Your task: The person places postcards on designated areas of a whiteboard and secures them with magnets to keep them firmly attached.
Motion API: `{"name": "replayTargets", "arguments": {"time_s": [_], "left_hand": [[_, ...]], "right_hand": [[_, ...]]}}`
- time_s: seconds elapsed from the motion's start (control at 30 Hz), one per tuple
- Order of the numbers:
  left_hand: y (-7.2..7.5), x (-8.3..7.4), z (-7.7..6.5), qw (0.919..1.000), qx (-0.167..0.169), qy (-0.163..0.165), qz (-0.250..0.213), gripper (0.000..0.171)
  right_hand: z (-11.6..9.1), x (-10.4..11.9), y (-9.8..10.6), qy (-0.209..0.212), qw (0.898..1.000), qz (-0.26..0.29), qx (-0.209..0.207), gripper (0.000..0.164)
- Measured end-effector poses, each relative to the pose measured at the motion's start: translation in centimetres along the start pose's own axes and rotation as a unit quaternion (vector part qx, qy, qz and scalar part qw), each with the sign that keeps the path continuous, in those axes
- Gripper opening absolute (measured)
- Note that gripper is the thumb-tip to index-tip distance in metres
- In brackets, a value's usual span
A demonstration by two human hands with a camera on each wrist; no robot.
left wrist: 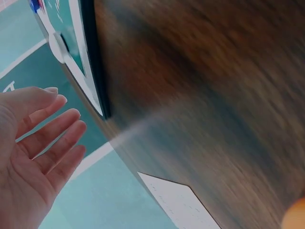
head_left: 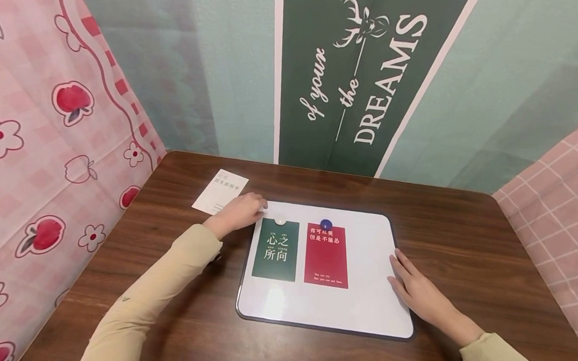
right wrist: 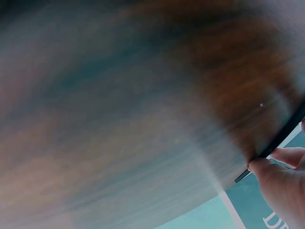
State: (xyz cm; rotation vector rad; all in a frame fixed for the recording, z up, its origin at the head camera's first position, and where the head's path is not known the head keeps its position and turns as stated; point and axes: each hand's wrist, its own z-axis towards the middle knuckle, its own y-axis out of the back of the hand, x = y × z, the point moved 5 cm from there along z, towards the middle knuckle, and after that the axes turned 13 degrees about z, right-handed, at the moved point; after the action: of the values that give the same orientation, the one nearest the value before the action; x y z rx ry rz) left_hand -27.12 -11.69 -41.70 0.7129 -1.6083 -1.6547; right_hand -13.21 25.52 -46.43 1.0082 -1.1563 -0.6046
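A whiteboard (head_left: 294, 309) with a dark rim lies on the table. On its left part is a green card (head_left: 276, 262) under a white round magnet (head_left: 280, 220). Beside it a red card (head_left: 325, 259) sits under a blue round magnet (head_left: 326, 224). My left hand (head_left: 242, 209) is at the board's upper left corner; its fingers (left wrist: 62, 131) are loosely bent with nothing between them in the left wrist view. On the board's right edge rests my right hand (head_left: 417, 288), with thumb and fingertips touching the rim (right wrist: 281, 136).
A white card (head_left: 217, 193) with printed text lies on the table (head_left: 446, 233), left of the board and partly behind my left hand. A printed curtain (head_left: 231, 80) hangs behind the table. An orange rounded thing (left wrist: 295, 217) shows at the corner of the left wrist view.
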Motion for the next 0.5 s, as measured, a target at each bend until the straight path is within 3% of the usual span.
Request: {"name": "replayTargets", "arguments": {"time_s": [0.23,0.5], "left_hand": [[0.1,1.3,0.0,0.9996,-0.017,0.022,-0.008,0.015],[0.0,2.8,-0.2,0.9982,-0.006,0.054,-0.026,0.017]], "right_hand": [[0.3,-0.3,0.3,-0.003,1.000,0.001,0.010,0.056],[0.6,-0.5,0.7,0.001,1.000,0.001,0.013,0.056]]}}
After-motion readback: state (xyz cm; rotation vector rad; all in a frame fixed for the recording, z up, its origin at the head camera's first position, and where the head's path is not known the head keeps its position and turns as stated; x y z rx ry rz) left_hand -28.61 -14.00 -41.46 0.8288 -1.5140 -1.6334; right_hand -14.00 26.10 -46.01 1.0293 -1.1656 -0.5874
